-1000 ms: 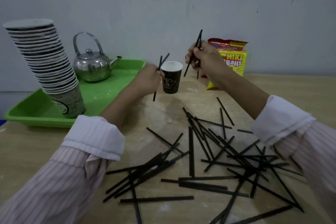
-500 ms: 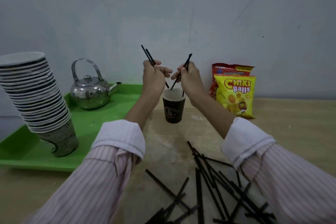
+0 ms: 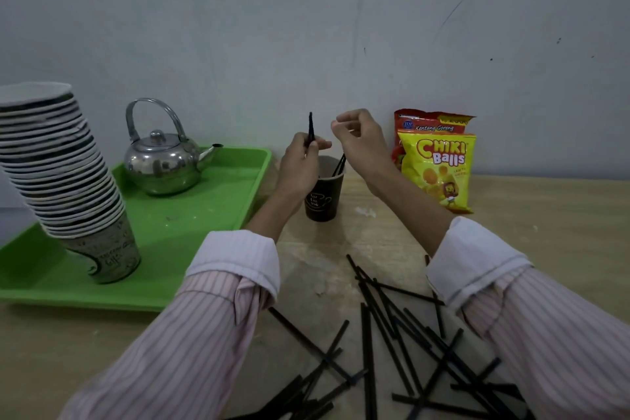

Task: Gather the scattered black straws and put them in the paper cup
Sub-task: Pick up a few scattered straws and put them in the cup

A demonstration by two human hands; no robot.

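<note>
Head view: the left hand point(image 3: 300, 164) pinches thin black plastic straws point(image 3: 310, 128) upright over the dark paper cup point(image 3: 322, 196) on the wooden table point(image 3: 545, 215). The right hand point(image 3: 361, 141), fingers loosely spread, holds nothing; two straws lean inside the cup.

From my remote seat I saw a plain grey-white wall point(image 3: 306, 27), faintly scuffed and evenly lit, behind a pale wooden table point(image 3: 545, 215).

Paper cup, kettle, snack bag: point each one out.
paper cup point(image 3: 320, 201), head view, on its dark front wall.
kettle point(image 3: 160, 167), head view, on its shiny body.
snack bag point(image 3: 439, 174), head view, on its yellow front.
</note>
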